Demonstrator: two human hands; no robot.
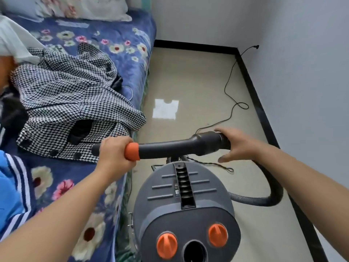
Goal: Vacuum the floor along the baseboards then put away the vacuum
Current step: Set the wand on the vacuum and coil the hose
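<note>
Plastic handle (170, 148), stiff and probably light, hangs crosswise above the grey vacuum (187, 210) standing on the floor (198, 82) between bed (117, 42) and black baseboard (262, 110). Left hand (115, 154) is clenched around its orange collar, likely the surest hold; right hand (236, 146), fingers straight, touches the cuff where the bendy hose (272, 195) joins.

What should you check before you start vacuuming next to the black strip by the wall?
1. Left hand grips the wand by its orange collar: ok.
2. Right hand has a firm hold on the hose end: not ok, fingers are straight, only touching.
3. Power cord out of the path: not ok, it loops on the floor beside the baseboard.
4. Hose free of kinks: ok.
5. Floor nozzle fitted: cannot tell.
</note>
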